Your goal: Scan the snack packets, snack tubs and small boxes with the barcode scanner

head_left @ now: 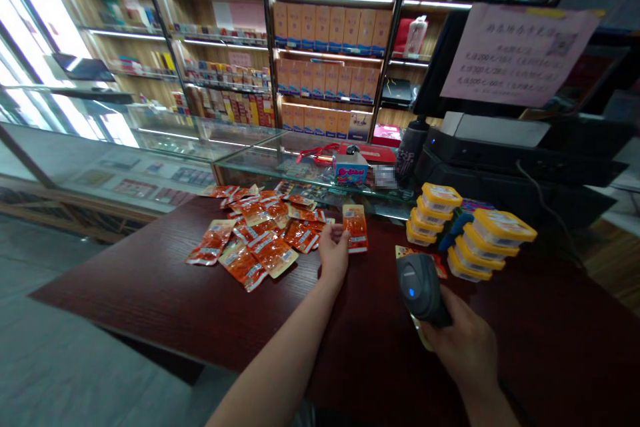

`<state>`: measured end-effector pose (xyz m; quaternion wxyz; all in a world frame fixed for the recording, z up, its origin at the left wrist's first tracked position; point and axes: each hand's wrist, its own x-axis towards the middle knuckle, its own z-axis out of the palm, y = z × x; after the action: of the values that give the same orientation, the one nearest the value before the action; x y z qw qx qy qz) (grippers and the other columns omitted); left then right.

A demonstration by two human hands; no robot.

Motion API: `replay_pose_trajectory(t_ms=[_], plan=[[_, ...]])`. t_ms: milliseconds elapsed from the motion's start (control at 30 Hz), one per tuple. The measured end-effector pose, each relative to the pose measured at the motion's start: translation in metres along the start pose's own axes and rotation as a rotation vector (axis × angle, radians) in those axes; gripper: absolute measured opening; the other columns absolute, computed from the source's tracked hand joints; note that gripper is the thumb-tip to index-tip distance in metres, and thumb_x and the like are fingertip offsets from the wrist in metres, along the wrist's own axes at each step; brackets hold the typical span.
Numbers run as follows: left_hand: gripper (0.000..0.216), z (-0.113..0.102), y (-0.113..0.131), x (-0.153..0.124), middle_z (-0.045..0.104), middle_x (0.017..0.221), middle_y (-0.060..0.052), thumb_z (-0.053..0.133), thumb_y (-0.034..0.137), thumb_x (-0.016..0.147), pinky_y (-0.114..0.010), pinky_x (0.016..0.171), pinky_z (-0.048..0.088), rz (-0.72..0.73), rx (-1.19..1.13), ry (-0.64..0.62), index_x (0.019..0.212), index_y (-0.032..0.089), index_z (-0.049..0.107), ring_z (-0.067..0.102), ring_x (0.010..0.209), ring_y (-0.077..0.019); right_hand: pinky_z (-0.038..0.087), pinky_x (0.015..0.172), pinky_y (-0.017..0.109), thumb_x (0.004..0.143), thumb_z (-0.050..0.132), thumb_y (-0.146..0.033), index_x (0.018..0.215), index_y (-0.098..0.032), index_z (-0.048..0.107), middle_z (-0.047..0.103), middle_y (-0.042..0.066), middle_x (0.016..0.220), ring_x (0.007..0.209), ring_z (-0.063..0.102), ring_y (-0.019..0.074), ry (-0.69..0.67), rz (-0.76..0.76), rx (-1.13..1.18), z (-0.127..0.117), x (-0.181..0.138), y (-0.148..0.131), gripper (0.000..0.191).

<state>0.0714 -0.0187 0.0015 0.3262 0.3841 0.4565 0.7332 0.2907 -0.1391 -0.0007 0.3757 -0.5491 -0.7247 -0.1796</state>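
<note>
My left hand (334,250) has its fingers curled at the left edge of an orange snack packet (356,223), just right of a loose heap of similar packets (260,227). The thumb overlaps that edge, and the fingertips are partly hidden. In my right hand (467,337) is a dark handheld barcode scanner (419,283) with a lit blue light, gripped by its handle. Below the scanner lies another packet (401,251), mostly covered, with a strip showing by my right fingers.
Two stacks of yellow-lidded tubs (433,210) (487,247) stand right of the scanner. Behind the dark wooden table (165,293) is a glass counter (240,157) with a small colourful box (350,170) on it. A monitor with a paper notice (520,53) rises at right.
</note>
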Motion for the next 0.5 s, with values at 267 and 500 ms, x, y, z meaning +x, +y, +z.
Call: replay_pose_trajectory(t_ms=[267, 500], plan=[[0.034, -0.023, 0.028, 0.061, 0.068, 0.074, -0.006, 0.049, 0.011, 0.066, -0.029, 0.069, 0.051, -0.075, 0.180, 0.190, 0.095, 0.010, 0.068, 0.062, 0.064, -0.0154, 0.049, 0.062, 0.032, 0.084, 0.047, -0.035, 0.112, -0.015, 0.057, 0.071, 0.011, 0.094, 0.073, 0.068, 0.0230, -0.042, -0.020, -0.013, 0.000, -0.005, 0.000, 0.036], [0.042, -0.085, 0.070, 0.126, 0.073, 0.093, -0.010, 0.048, 0.007, 0.065, -0.028, 0.083, 0.048, 0.054, 0.864, 0.117, 0.098, 0.010, 0.073, 0.066, 0.090, -0.0228, 0.049, 0.061, 0.032, 0.083, 0.048, -0.036, 0.112, -0.016, 0.057, 0.071, 0.011, 0.095, 0.074, 0.067, 0.0232, -0.044, -0.001, -0.011, 0.003, -0.007, 0.000, 0.036]])
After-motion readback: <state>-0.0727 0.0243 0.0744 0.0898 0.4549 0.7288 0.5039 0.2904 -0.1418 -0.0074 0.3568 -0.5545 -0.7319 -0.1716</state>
